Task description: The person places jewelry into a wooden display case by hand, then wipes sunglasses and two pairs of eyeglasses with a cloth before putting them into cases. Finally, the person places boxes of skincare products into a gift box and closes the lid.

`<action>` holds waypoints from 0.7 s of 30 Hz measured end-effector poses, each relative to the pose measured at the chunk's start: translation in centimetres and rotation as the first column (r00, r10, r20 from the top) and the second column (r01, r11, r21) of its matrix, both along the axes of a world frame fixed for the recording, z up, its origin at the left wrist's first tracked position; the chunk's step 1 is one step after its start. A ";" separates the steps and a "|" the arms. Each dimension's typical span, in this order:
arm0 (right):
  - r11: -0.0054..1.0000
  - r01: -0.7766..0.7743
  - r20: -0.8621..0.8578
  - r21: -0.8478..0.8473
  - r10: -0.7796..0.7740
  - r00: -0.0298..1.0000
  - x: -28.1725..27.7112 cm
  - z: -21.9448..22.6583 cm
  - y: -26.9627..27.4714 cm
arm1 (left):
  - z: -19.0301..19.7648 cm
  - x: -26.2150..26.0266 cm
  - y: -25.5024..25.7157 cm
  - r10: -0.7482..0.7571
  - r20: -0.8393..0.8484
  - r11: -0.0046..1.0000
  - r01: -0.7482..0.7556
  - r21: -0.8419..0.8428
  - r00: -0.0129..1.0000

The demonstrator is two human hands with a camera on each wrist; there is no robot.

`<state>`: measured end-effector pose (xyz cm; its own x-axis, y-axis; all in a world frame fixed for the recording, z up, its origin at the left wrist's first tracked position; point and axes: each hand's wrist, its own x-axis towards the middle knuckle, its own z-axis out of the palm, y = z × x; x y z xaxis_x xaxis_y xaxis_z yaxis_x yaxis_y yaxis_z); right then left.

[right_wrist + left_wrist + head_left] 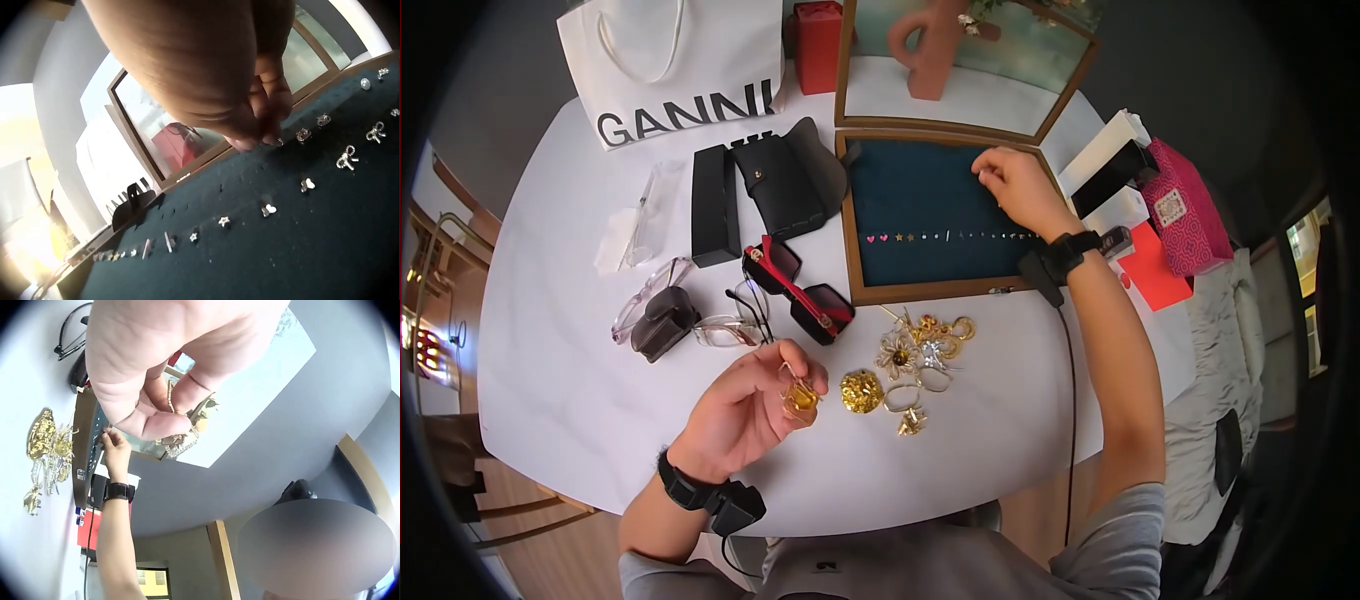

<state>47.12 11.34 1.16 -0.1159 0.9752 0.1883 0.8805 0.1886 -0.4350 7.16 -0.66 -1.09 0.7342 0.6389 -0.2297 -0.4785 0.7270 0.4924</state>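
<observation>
My left hand (742,408) is raised over the front of the table and pinches a gold earring with an amber-coloured stone (800,398) between thumb and fingers. In the left wrist view, gold chain-like trim (181,449) shows beside the fingertips. Over the upper right of the open jewelry box (854,262) is my right hand (1022,185). Its thumb and finger pinch together close to the dark teal lining (187,250), with a small silvery stud earring (279,142) showing at the fingertips. Rows of stud earrings, among them bows (348,157) and stars (224,221), sit in the lining.
Gold and silver jewelry (900,352) lies in a pile before the box, beside a round gold piece (861,391). Red-and-black sunglasses (800,292), clear glasses (730,331) and black cases (716,205) lie left. A white bag (670,70) stands behind; a pink box (1190,215) is right.
</observation>
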 end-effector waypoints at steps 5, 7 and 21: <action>0.969 -0.175 -0.894 -0.175 -0.082 0.440 -3.1 2.1 -5.7 | 0.6 0.6 -0.1 0.005 -0.002 0.984 -0.005 -0.178 1.000; 0.918 -0.304 -0.966 -0.254 -0.224 0.132 -4.2 1.8 -9.4 | 0.4 0.6 -0.1 0.022 -0.026 0.978 -0.027 -0.209 0.999; 0.979 -0.094 -0.252 -0.179 0.047 0.967 -10.2 -1.6 -16.2 | -0.4 1.2 -1.3 -0.236 -0.021 0.970 0.234 -0.062 0.972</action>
<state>36.95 -4.90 -0.41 -0.1589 0.9867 0.0336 0.7298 0.1403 -0.6691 8.33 -1.91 -1.50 0.8547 0.4341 -0.2847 -0.2774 0.8454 0.4565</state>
